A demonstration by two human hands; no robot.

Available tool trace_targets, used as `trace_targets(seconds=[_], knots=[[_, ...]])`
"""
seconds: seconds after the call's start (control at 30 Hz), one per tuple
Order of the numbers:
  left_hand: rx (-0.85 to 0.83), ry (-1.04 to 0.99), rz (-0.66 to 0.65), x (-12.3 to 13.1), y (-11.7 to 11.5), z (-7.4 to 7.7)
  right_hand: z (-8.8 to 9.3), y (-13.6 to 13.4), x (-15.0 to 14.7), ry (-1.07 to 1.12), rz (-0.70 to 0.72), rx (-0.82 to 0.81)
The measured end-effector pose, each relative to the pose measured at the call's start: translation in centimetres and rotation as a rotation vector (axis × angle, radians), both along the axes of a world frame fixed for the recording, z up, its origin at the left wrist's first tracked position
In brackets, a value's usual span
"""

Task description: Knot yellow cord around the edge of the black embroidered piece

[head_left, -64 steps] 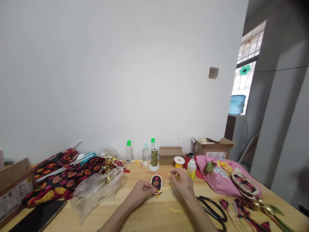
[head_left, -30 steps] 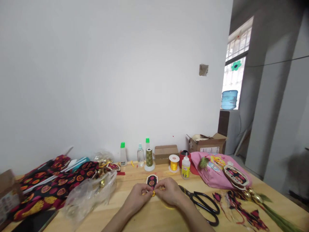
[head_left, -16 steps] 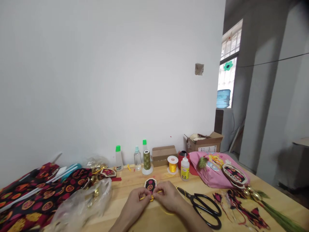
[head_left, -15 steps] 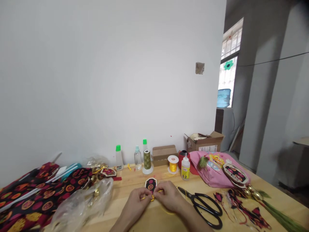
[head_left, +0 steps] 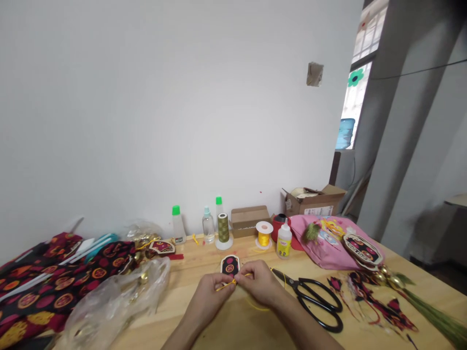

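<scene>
My left hand (head_left: 216, 291) and my right hand (head_left: 258, 282) meet at the middle of the table, fingertips close together. Both pinch a yellow cord (head_left: 255, 305), which has a small knotted part between the fingers. The cord's loose length loops under and beside my right hand. Just beyond the fingertips lies a dark patterned plaque with a pale edge (head_left: 230, 266), its lower end partly hidden by the hands. I cannot tell whether the cord is fastened to it. To the right of my right hand lie black-handled scissors (head_left: 321, 299), blades pointing toward the hand.
Behind the hands stand a green thread cone (head_left: 223, 228), a yellow cord spool (head_left: 264, 237), a glue bottle (head_left: 283, 241) and small bottles. Patterned fabric (head_left: 69, 287) and a plastic bag (head_left: 120, 296) lie left. A pink bag (head_left: 324, 248) and fabric scraps (head_left: 383, 301) lie right.
The view has tilted slightly, so the table items sit a little higher in it. My hands stay together on the yellow cord, with the fingers slightly shifted.
</scene>
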State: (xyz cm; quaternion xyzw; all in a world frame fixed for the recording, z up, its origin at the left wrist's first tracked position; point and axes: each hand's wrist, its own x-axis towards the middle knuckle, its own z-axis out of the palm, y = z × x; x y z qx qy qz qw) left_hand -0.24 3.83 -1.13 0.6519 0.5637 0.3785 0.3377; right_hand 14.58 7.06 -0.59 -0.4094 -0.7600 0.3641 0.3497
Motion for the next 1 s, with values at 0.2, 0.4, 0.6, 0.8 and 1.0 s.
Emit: trace_targets(seconds=[0.2, 0.4, 0.6, 0.8, 1.0], knots=[[0.004, 0.002, 0.007, 0.2, -0.2, 0.1, -0.5, 0.2, -0.2, 0.083, 0.015, -0.103], [0.026, -0.011, 0.022, 0.0, 0.2, -0.3, -1.0, 0.6, 0.2, 0.121, 0.013, -0.101], [-0.007, -0.076, -0.011, -0.1, 0.1, -0.3, -1.0, 0.9, 0.4, 0.080, 0.013, -0.049], [-0.097, -0.241, -0.051, -0.2, -0.1, -0.4, -0.5, 0.9, 0.1, 0.075, -0.005, 0.006], [-0.111, -0.300, -0.057, -0.1, 0.1, -0.5, -0.6, 0.9, 0.1, 0.128, 0.045, 0.015]])
